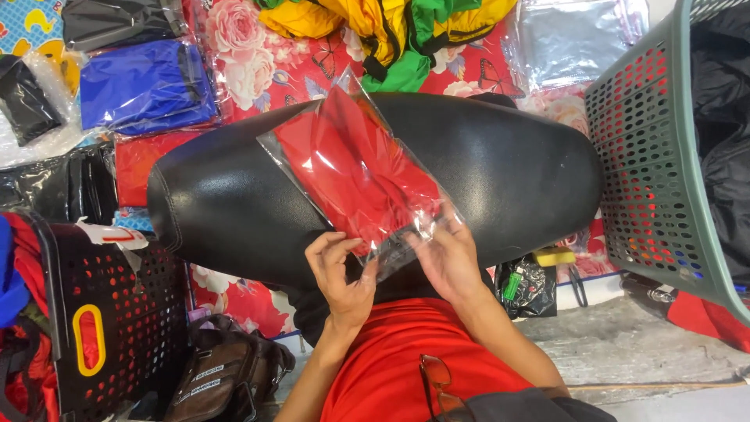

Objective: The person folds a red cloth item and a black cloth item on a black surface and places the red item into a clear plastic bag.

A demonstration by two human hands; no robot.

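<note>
The clear bag of red cloth (355,168) is pinched at its near edge by left hand (341,275) and right hand (447,258); slippage off the rounded black seat (508,164) is judged likely if either pinch is loosened

A black padded cushion (500,168) serves as the working surface, and a clear bag holding red cloth (355,168) lies slanted across its middle. Under and around it spreads a floral red mat (258,55) on the floor. On the mat lie a blue packet (144,82), black packets (27,98), a yellow-and-green bundle (391,23), a green basket (664,156) and a black basket (101,328) (both perforated).
</note>
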